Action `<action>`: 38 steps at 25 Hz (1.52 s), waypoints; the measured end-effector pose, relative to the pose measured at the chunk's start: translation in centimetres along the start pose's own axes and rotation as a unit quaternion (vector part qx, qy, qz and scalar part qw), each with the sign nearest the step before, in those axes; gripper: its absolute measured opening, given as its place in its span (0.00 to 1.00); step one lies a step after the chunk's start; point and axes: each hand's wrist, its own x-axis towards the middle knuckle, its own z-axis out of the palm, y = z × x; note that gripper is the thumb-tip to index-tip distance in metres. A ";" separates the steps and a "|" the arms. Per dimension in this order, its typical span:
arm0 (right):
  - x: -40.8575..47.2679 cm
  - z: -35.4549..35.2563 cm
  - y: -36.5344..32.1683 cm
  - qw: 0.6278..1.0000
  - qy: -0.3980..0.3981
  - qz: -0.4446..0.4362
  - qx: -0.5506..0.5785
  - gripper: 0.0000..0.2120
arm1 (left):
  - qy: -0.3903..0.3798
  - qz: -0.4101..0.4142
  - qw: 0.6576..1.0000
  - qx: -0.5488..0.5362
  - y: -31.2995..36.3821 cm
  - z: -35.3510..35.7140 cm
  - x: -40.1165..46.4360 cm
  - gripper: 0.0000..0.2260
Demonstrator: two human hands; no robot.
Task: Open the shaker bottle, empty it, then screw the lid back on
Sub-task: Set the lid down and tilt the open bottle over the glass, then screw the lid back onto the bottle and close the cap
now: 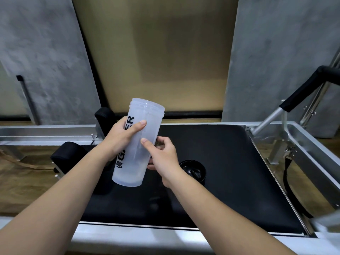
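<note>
Head view: I hold the bottle (137, 142) in the air above the black pad (230, 181), mouth up and leaning slightly away from me, its threaded rim bare. The lid (193, 171) lies upside down on the pad just to the right of my right wrist, parked within easy reach, I judge, for screwing back on. Both hands are on the bottle, probably to steady it before tipping; the translucent wall looks nearly empty, though a faint bluish trace near the base leaves me unsure whether anything is left inside.

My left hand (121, 138) is wrapped round the upper body, thumb laid across the front and fingers curled behind, over the black lettering, a firm closed grip. My right hand (163, 155) clasps the lower half from the right, thumb pressed to the near wall and fingers bent round the far side, closed on the bottle but more loosely.

The pad sits in a metal frame (294, 137), with black cushions (68, 153) to the left. By my reading, the opening is done, the emptying is in hand or just finished, and the lid awaits
</note>
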 end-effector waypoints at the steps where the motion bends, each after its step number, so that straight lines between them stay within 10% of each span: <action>1: 0.1 -0.2 -0.2 1.000 0.005 -0.014 -0.012 0.22 | 0.006 0.010 1.000 -0.004 0.2 0.2 0.0 0.35; 12: 0.8 -2.5 -2.7 0.985 -0.035 -0.115 -0.126 0.23 | 0.070 0.079 0.992 -0.067 0.7 1.5 -1.2 0.35; 16: 2.3 -6.2 -1.5 0.984 0.057 -0.103 -0.131 0.10 | 0.069 0.072 0.993 -0.056 -0.9 2.9 -2.7 0.39; 22: 2.5 -12.5 3.2 0.823 -0.018 -0.032 -0.568 0.32 | 0.057 0.048 0.996 -0.057 -4.3 5.0 -5.0 0.39; 28: 2.2 -12.9 4.9 0.724 -0.055 0.032 -0.687 0.59 | 0.062 0.041 0.996 -0.057 -6.2 6.6 -6.4 0.37; 38: 1.9 -16.0 6.7 0.867 -0.006 0.059 -0.495 0.65 | 0.077 0.050 0.991 -0.098 -7.8 8.7 -7.2 0.33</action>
